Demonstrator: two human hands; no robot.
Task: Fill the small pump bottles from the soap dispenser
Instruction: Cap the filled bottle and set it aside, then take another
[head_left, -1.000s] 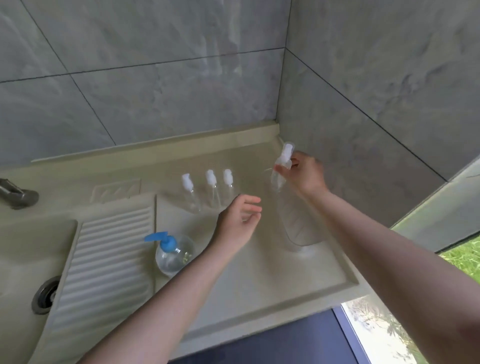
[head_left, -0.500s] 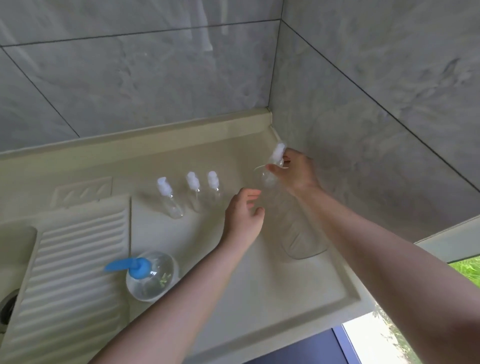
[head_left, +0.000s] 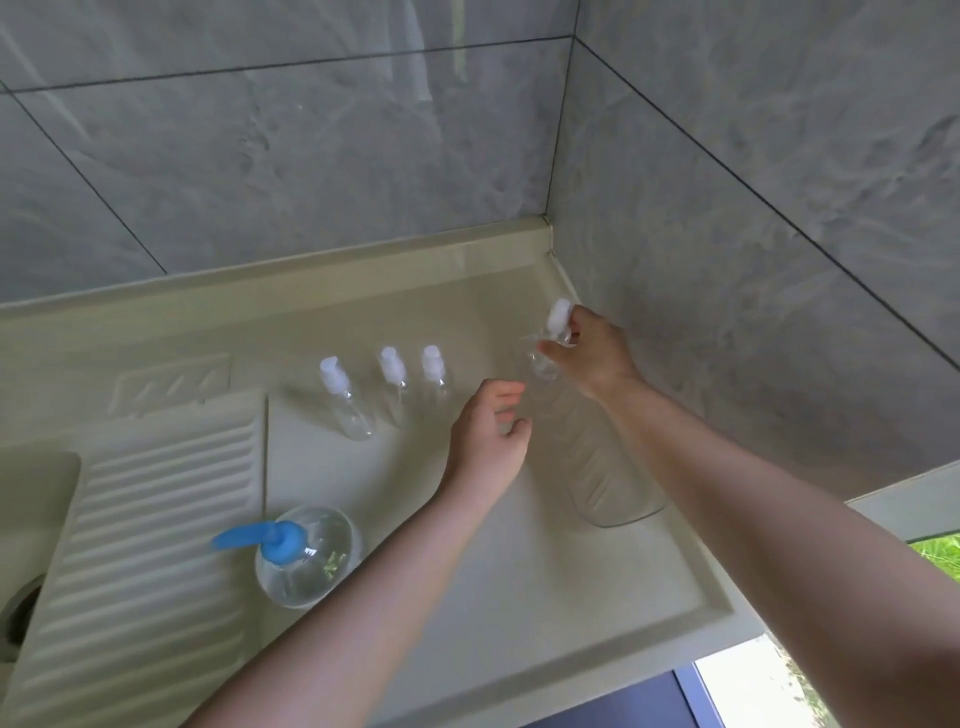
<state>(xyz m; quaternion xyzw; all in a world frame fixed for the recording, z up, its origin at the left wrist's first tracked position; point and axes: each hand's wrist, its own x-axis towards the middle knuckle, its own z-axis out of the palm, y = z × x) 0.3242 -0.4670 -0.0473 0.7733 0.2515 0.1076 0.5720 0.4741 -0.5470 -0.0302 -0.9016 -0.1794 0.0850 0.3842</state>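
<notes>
The counter (head_left: 519, 597), beige with a raised rim, is set into a corner of grey tiled walls (head_left: 311, 156). A ribbed washboard (head_left: 140, 545) is moulded into it, left of the jug. The jug (head_left: 608, 467), large and clear, stands by the right wall and serves as landmark. The dispenser (head_left: 306, 556), round, clear, with a blue pump, is seen well left of the jug, nearer the front edge. Three small bottles (head_left: 387, 389) with white pumps are lined up upright, left of the jug, towards the back wall. A fourth bottle (head_left: 548, 353) is held above the jug's top; the right hand (head_left: 587, 353) grip is closed on its neck. The left hand (head_left: 491, 436) is held just left of the jug, grip loosely curled, holding nothing.
</notes>
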